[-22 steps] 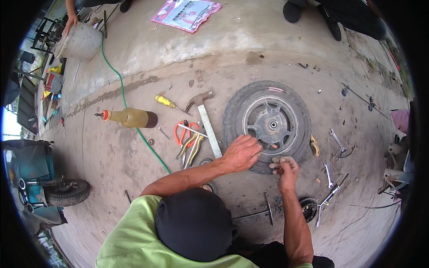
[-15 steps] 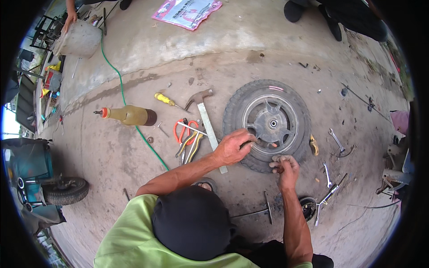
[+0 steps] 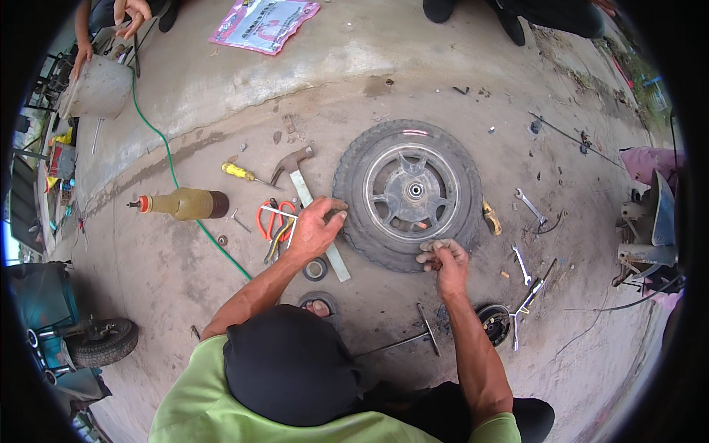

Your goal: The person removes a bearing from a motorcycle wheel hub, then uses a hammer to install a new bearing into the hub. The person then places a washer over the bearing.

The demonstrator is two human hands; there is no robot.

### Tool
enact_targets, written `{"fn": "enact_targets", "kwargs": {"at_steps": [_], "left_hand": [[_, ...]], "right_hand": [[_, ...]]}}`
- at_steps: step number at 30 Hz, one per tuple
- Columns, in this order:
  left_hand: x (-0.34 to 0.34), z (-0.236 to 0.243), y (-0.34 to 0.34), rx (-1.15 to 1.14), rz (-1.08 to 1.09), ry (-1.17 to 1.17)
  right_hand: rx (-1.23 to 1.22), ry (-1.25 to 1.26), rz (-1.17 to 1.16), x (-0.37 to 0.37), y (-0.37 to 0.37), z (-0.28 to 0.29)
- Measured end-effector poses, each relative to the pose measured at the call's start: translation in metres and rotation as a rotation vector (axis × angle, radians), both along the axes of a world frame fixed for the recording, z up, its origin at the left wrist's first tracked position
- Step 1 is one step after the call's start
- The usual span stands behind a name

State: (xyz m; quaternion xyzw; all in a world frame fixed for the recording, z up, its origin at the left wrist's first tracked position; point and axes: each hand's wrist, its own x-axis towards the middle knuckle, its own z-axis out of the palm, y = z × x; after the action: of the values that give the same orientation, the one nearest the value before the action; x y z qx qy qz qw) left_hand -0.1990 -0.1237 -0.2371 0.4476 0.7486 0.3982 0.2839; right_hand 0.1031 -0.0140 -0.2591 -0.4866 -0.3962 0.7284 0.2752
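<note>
A black scooter wheel with a treaded tyre and grey spoked rim lies flat on the ground in front of me. My left hand is at the tyre's left edge, above the hammer; its thumb and forefinger are apart, with nothing visible between them. At the tyre's near edge, my right hand has its fingers bent and pressed together; whatever they hold, if anything, is hidden. A small orange-brown piece rests on the rim. Red-handled scissors and partly hidden pliers lie beside my left forearm.
A yellow screwdriver, a bottle of yellowish liquid and a green hose lie leftward. Wrenches and a yellow-handled tool lie right of the wheel. A tape roll sits near my foot. Another person's hand shows at far left.
My left hand has drawn back left from over the rim to the tyre's outer edge. My right hand stays by the near edge. The view has shifted, and the tape roll has come into sight.
</note>
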Motion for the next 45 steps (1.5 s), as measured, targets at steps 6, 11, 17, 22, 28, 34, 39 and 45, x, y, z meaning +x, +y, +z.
{"fn": "enact_targets", "kwargs": {"at_steps": [6, 11, 17, 22, 28, 34, 39, 45], "left_hand": [[-0.002, -0.008, 0.003, 0.022, 0.003, -0.037], [0.000, -0.003, 0.005, -0.008, -0.006, -0.061], [-0.001, 0.003, 0.007, -0.069, -0.054, 0.039], [0.008, 0.015, 0.015, 0.019, -0.198, 0.190], [0.034, 0.036, 0.059, -0.018, -0.434, 0.311], [0.046, 0.041, 0.090, -0.088, -0.569, 0.434], [0.048, 0.027, 0.095, -0.121, -0.604, 0.482], [0.054, 0.027, 0.098, -0.181, -0.607, 0.496]], "right_hand": [[-0.004, -0.017, -0.008, -0.003, 0.000, 0.006], [-0.005, -0.004, -0.009, -0.002, 0.000, 0.003], [-0.005, -0.008, 0.002, -0.001, 0.000, 0.003], [-0.002, -0.002, 0.009, -0.001, 0.000, 0.000], [0.002, -0.004, 0.009, 0.000, 0.000, 0.001], [-0.004, -0.009, 0.008, -0.001, 0.000, 0.004], [-0.004, 0.008, 0.015, 0.000, 0.000, 0.003], [0.017, -0.017, 0.042, -0.001, 0.001, 0.006]]}}
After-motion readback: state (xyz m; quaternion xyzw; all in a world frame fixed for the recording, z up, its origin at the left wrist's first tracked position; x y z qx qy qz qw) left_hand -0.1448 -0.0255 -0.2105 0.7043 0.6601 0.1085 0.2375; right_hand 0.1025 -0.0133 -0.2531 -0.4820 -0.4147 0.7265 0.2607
